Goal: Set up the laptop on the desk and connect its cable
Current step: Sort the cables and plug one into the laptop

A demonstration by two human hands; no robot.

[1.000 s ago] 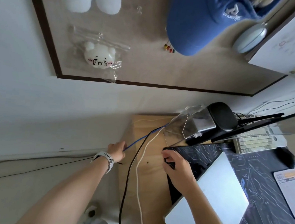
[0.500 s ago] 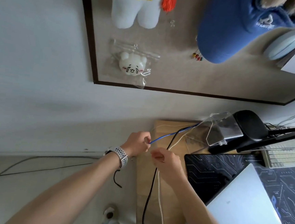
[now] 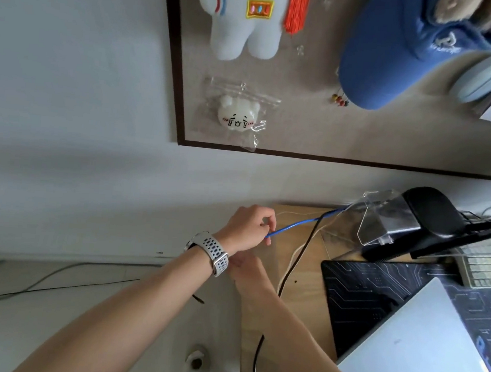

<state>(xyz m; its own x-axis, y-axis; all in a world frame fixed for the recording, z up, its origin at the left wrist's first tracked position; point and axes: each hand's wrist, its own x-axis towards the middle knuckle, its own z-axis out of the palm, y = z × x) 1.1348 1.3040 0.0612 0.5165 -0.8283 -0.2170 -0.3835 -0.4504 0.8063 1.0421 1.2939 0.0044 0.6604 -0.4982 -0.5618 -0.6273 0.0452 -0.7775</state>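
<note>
The blue cable (image 3: pixel 297 226) is pinched in the curled fingers of the left hand (image 3: pixel 248 229) at the desk's (image 3: pixel 304 283) far-left corner. The right hand (image 3: pixel 246 267) is largely hidden beneath the left wrist; its grip cannot be told. Slack should be drawn steadily, clear of the black cable (image 3: pixel 296 264). The closed laptop (image 3: pixel 428 353) lies near right, and bare wood is left between it and the desk edge.

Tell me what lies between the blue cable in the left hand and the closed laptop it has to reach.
The left hand pinches the blue cable at the desk's left edge. Between it and the closed laptop lie a black cable, a white cable and the right forearm. The right hand is mostly hidden behind the left wrist.
</note>
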